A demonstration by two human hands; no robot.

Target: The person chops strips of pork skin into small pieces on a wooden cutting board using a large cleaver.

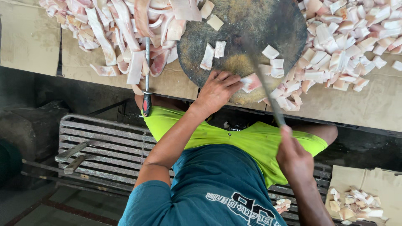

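Observation:
My left hand (215, 90) presses a strip of pale pink fatty meat (251, 82) onto a round dark chopping block (247, 25). My right hand (293, 157) grips the handle of a long knife (264, 83), whose blurred blade lies over the block next to the strip. Cut white cubes (272, 62) lie on the block by the blade, and two more pieces (212, 53) sit at its middle.
A heap of uncut meat strips (121, 29) lies left of the block, a pile of cut cubes (347, 37) to the right, all on cardboard (25, 42). A sharpening steel (147, 79) lies by the strips. A metal slatted bench (100, 146) is below; more pieces on cardboard (356, 203) sit bottom right.

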